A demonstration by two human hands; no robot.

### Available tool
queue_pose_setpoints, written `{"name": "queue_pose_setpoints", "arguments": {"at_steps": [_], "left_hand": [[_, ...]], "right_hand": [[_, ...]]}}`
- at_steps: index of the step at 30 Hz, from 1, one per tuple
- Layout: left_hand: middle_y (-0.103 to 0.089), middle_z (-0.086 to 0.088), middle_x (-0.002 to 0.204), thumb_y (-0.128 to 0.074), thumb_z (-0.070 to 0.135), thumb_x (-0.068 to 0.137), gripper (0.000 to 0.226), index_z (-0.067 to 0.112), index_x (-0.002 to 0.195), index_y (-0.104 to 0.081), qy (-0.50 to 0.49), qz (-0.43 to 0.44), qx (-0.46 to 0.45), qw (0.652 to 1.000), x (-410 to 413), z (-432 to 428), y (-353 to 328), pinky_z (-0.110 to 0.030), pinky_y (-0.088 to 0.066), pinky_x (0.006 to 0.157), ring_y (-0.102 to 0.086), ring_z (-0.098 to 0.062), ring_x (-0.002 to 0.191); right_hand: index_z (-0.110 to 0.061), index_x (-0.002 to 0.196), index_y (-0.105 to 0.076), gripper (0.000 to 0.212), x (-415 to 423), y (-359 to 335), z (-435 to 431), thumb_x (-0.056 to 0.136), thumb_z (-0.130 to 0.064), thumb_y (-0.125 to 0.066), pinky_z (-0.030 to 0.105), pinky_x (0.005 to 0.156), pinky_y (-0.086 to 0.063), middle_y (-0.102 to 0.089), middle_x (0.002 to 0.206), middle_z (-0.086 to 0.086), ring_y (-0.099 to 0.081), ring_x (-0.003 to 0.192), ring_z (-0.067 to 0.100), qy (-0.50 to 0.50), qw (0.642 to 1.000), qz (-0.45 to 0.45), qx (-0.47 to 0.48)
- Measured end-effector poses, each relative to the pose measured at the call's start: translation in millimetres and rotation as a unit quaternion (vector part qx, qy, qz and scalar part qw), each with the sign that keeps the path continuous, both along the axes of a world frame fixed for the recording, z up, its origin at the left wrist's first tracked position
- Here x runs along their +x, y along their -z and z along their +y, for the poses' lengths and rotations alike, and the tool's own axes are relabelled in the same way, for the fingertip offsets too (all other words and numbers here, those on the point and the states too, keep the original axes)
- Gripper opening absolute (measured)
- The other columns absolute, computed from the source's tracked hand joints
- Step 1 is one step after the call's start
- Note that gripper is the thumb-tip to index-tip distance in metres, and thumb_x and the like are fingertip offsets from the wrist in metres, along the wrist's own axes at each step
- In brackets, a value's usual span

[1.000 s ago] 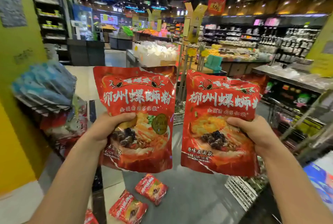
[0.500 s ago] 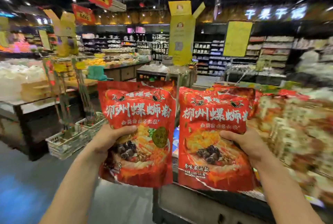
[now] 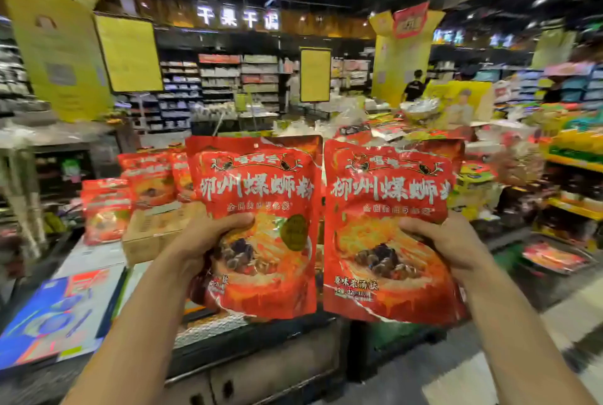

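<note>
**Red packets held above the counter**

The left packet is gripped at its edge by the left hand, the right packet by the right hand. Both are held upright, just beside each other, above the counter.

2 red bags are held up side by side, both upright, fronts facing the camera. The left bag has big white letters, a picture of noodles and a round gold sticker. The right bag has the same letters and noodle picture. Their inner edges nearly touch. The left hand grips the left bag by its outer side, and the right hand grips the right bag the same way.
</note>
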State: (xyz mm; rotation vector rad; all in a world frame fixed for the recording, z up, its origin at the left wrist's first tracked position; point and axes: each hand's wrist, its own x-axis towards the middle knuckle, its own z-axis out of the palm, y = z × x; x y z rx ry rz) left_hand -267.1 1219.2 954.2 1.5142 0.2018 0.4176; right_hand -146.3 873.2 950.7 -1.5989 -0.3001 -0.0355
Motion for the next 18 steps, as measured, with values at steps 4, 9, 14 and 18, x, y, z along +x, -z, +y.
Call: {"name": "queue_pose_setpoints", "arguments": {"at_steps": [4, 9, 14, 18], "left_hand": [[-0.079, -0.001, 0.093, -0.1, 0.042, 0.019, 0.091, 0.017, 0.102, -0.072, 0.135, 0.031, 0.003, 0.99, 104, -86, 11, -0.043, -0.056, 0.091, -0.075, -0.021, 0.086], [-0.079, 0.001, 0.09, -0.1, 0.04, 0.02, 0.092, 0.017, 0.104, -0.07, 0.257, 0.052, 0.001, 0.965, 215, -198, 31, -0.036, -0.058, 0.08, -0.076, -0.017, 0.079], [-0.079, -0.002, 0.096, -0.098, 0.049, 0.006, 0.111, 0.017, 0.107, -0.068, 0.374, 0.066, -0.007, 0.925, 324, -295, 43, -0.03, -0.057, 0.069, -0.076, -0.019, 0.085], [-0.078, -0.003, 0.1, -0.099, 0.035, 0.02, 0.097, 0.016, 0.109, -0.067, 0.439, 0.061, -0.013, 0.896, 413, -362, 47, -0.032, -0.058, 0.074, -0.075, -0.016, 0.082]], "right_hand": [[-0.017, 0.092, -0.074, 0.028, 19, 15, -108, 0.067, -0.012, -0.087, 0.042, 0.085, -0.057, -0.077, 0.094, 0.005, -0.073, 0.088, 0.026, 0.126, 0.992, 0.022, 0.004], [-0.014, 0.101, -0.074, 0.063, 34, 29, -209, 0.044, -0.03, -0.096, 0.044, 0.083, -0.057, -0.077, 0.096, 0.006, -0.074, 0.087, 0.03, 0.241, 0.969, 0.058, 0.009], [-0.01, 0.099, -0.071, 0.051, 65, 31, -280, 0.052, -0.02, -0.088, 0.035, 0.069, -0.055, -0.078, 0.089, 0.007, -0.075, 0.076, 0.024, 0.347, 0.935, 0.072, 0.018], [-0.017, 0.096, -0.069, 0.031, 101, 26, -325, 0.071, -0.006, -0.083, 0.036, 0.07, -0.055, -0.077, 0.09, 0.004, -0.074, 0.08, 0.025, 0.406, 0.911, 0.064, 0.009]]}}
